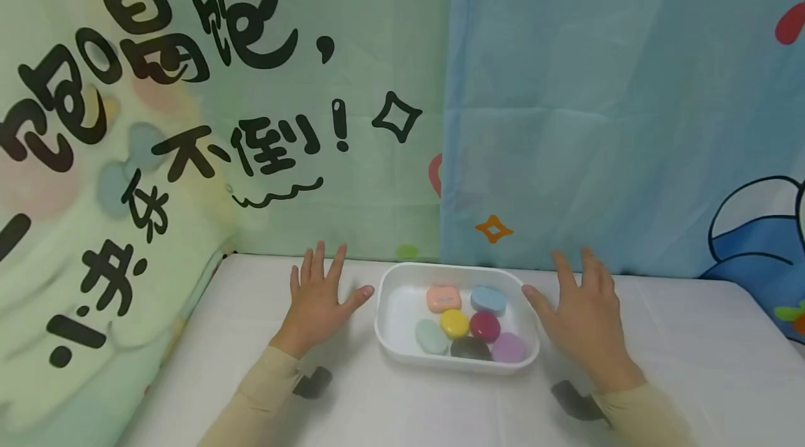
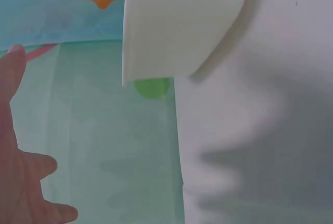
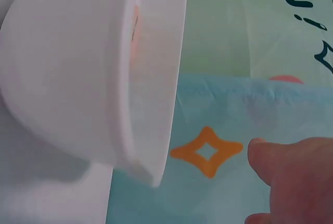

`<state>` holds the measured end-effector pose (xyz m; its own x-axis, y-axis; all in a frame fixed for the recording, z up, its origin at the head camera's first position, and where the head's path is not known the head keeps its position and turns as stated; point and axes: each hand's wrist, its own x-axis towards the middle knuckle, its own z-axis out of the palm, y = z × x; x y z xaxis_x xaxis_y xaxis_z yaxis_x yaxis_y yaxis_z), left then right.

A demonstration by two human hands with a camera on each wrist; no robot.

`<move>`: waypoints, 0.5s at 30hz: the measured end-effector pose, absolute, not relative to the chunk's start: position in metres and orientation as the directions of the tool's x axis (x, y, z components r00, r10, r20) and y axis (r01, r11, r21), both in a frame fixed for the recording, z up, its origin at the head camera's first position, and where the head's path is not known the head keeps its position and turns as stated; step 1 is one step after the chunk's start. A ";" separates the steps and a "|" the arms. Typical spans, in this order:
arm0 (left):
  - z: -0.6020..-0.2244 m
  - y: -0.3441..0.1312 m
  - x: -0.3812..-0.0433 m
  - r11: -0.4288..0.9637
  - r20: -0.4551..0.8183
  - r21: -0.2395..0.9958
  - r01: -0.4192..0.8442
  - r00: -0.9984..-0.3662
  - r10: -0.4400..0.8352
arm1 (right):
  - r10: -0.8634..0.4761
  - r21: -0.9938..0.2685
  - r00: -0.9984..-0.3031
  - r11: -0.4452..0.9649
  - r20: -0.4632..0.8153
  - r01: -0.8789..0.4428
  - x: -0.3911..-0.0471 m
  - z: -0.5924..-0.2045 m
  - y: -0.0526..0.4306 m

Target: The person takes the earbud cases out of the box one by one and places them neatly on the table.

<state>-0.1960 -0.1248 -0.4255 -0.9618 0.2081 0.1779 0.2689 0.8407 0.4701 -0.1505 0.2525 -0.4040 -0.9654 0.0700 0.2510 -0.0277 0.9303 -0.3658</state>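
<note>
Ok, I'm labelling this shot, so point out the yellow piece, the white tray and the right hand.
Yellow piece [image 1: 455, 324], head view: middle of its top.
White tray [image 1: 399, 311], head view: bare floor near its left end.
Right hand [image 1: 586, 323], head view: back of the hand.

A white counter [image 1: 704, 356] stretches below fabric hangings. Pale green cloth [image 1: 377, 28] hangs behind its left part and along its left side, printed with bold black characters [image 1: 141, 7], a wavy line [image 1: 277, 195] beneath some of them, and a hollow black four-pointed star [image 1: 397, 116]. A light green dot [image 1: 407, 251] sits low near the seam. Blue cloth [image 1: 604, 119] hangs to the right, bearing a small orange star [image 1: 494, 229], a red shape [image 1: 791, 23] cut by the frame edge, and a black-outlined blue-and-white figure [image 1: 755, 237].
</note>
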 end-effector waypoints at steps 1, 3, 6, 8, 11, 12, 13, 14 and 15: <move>-0.425 -0.123 -0.195 0.838 0.175 0.474 0.270 -0.962 0.211 | 0.073 -0.368 -0.967 0.930 0.242 -0.022 -0.151 -0.404 0.250; -0.427 -0.120 -0.195 0.835 0.174 0.477 0.275 -0.960 0.217 | 0.072 -0.368 -0.970 0.930 0.234 -0.020 -0.152 -0.404 0.245; -0.428 -0.116 -0.193 0.827 0.168 0.485 0.283 -0.959 0.229 | 0.057 -0.361 -0.967 0.932 0.250 -0.039 -0.153 -0.405 0.239; -0.430 -0.113 -0.191 0.819 0.164 0.496 0.288 -0.957 0.238 | 0.041 -0.351 -0.964 0.935 0.264 -0.056 -0.154 -0.406 0.236; -0.433 -0.108 -0.189 0.802 0.156 0.517 0.299 -0.954 0.255 | 0.022 -0.342 -0.961 0.937 0.277 -0.077 -0.154 -0.408 0.231; -0.435 -0.107 -0.189 0.795 0.156 0.526 0.302 -0.953 0.259 | 0.019 -0.342 -0.962 0.936 0.273 -0.079 -0.154 -0.409 0.230; -0.437 -0.105 -0.188 0.789 0.154 0.535 0.303 -0.953 0.261 | 0.015 -0.339 -0.962 0.937 0.274 -0.082 -0.154 -0.410 0.228; -0.439 -0.104 -0.188 0.784 0.156 0.540 0.305 -0.952 0.263 | 0.011 -0.340 -0.962 0.936 0.274 -0.086 -0.155 -0.411 0.226; -0.442 -0.102 -0.188 0.780 0.158 0.547 0.306 -0.952 0.263 | 0.007 -0.342 -0.961 0.935 0.277 -0.092 -0.155 -0.411 0.224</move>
